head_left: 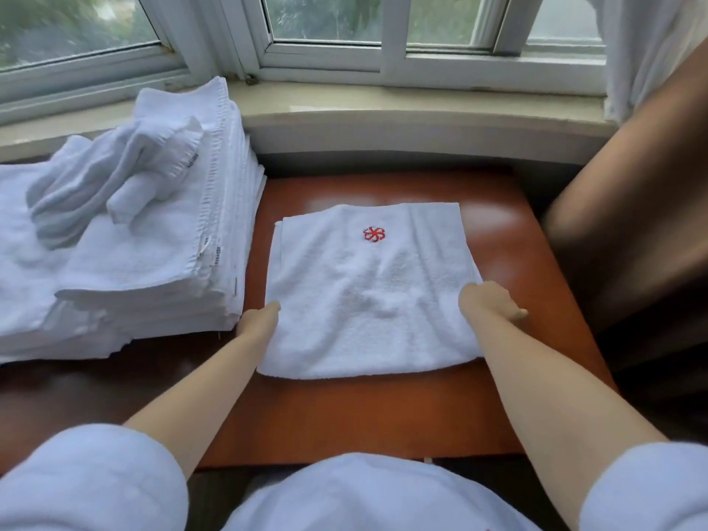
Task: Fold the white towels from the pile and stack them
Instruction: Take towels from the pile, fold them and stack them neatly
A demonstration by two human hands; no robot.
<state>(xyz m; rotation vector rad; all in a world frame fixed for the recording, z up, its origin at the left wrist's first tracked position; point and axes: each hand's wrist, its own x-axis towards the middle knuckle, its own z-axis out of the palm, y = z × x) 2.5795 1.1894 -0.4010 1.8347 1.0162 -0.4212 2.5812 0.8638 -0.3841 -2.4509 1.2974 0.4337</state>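
Folded white towel (367, 297) lies flat, just right of the towel stack (153, 239)

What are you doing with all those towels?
A person is folding a white terry towel with a red flower emblem on an orange-brown wooden table. The left hand and right hand grip its side edges. A stack of flat white towels sits left, with a crumpled white towel on top.

No legible text; towel tags (192, 159) blurred.
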